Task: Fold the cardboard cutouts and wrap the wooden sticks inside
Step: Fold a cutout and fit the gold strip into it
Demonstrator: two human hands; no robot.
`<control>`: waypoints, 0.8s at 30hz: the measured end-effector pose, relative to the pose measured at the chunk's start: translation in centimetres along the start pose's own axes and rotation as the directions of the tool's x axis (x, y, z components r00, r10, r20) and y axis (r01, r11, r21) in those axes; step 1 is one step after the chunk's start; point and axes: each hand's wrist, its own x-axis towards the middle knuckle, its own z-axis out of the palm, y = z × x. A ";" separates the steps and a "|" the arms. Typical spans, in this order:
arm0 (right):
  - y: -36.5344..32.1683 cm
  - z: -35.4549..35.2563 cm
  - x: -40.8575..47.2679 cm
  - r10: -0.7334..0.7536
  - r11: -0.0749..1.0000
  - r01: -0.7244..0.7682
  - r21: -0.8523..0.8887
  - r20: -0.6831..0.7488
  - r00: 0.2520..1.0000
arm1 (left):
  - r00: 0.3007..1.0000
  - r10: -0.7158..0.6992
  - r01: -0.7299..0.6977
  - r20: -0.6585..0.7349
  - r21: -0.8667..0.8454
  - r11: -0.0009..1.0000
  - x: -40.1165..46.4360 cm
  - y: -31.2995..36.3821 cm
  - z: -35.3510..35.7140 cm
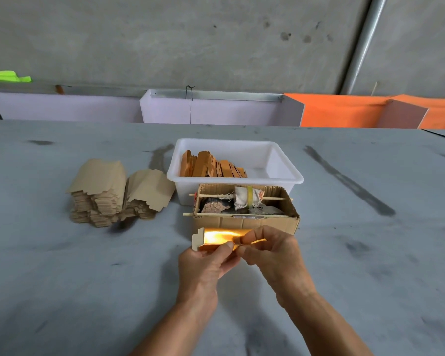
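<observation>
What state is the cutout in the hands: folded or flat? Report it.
Partly folded. The cutout curls into an open trough, its shiny inner face showing, pinched by left hand and right hand.

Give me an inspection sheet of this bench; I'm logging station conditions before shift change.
Surface: grey table, dark smudges.
Job's things: two stacks of tan cardboard cutouts; orange-brown wooden sticks in white plastic tub; gold-lined folded cutout in both hands.
Clutter: brown corrugated box holding rags, two thin skewers across it.
Grippers: left hand and right hand pinch the folded cutout.
Cables: thin black wire on the rail.
Surroundings: concrete wall, orange panels.
</observation>
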 end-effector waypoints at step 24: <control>0.2 0.3 0.1 0.064 0.997 -0.064 -0.037 -0.017 0.998 | 1.000 0.017 -0.017 -0.010 -0.007 1.000 -0.4 0.3 0.3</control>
